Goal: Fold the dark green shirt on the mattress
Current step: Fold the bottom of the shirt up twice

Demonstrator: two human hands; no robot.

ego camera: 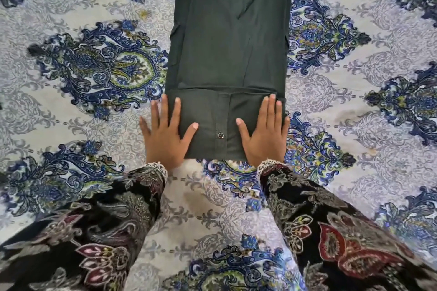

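Note:
The dark green shirt [227, 49] lies on the mattress [82, 113] as a long narrow strip that runs away from me, its sides folded in. Its near end is turned up into a short band with a small button [220, 135] on top. My left hand [165, 132] rests flat, fingers spread, on the band's left edge, partly on the sheet. My right hand [266, 132] lies flat on the band's right edge. Both hands press down and grip nothing. The shirt's far end runs out of the top of the view.
The mattress is covered by a pale sheet with large blue and green paisley medallions [101, 66]. My dark floral sleeves [94, 231] reach in from the bottom corners. Bare sheet lies on both sides of the shirt.

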